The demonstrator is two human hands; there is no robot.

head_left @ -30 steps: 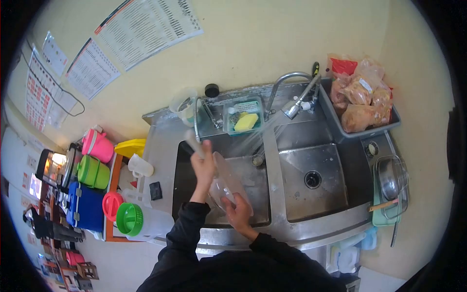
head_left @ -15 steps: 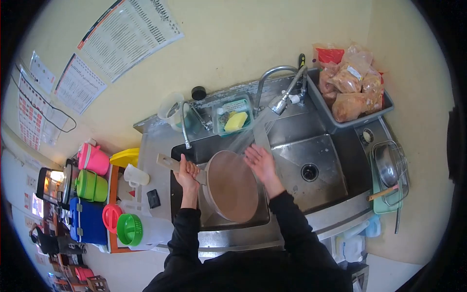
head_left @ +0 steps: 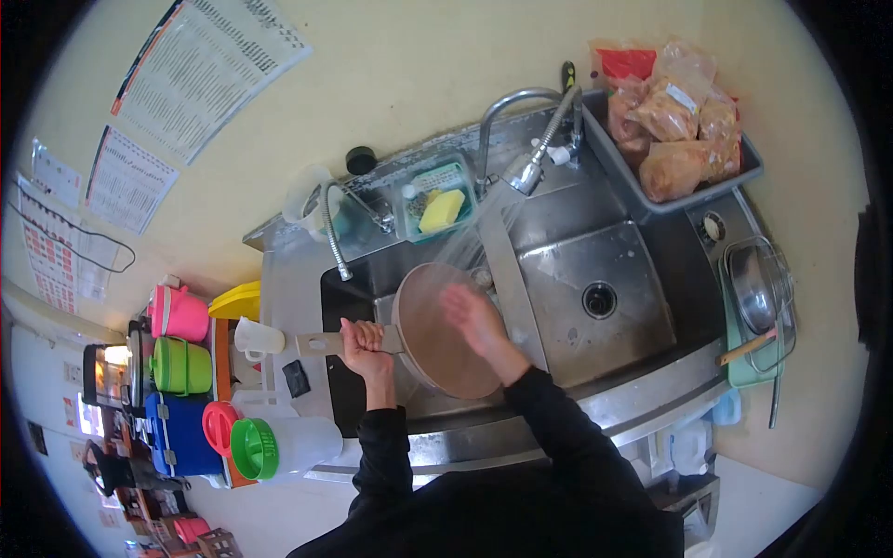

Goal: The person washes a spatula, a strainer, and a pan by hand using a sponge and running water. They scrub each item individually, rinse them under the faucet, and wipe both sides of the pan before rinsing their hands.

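My left hand is closed around the pale handle of a brown frying pan, which is tilted over the left sink basin. My right hand, slightly blurred, hovers over the pan's face with its fingers stretched out and nothing in them. From the spray faucet head above, a fan of water falls onto the pan, close by the right fingertips. Behind the pan, a clear tub holds a yellow sponge and a scrubber.
The right basin has an open drain. A grey tub of bagged raw meat stands at the back right. On the right ledge lie a metal bowl and strainer. Jugs, including a white one, sit at the left. A person is in the far background.
The pan has tilted and shifted slightly upward, its handle now more level. My right hand has moved left and down, from the pan's edge to over its face.
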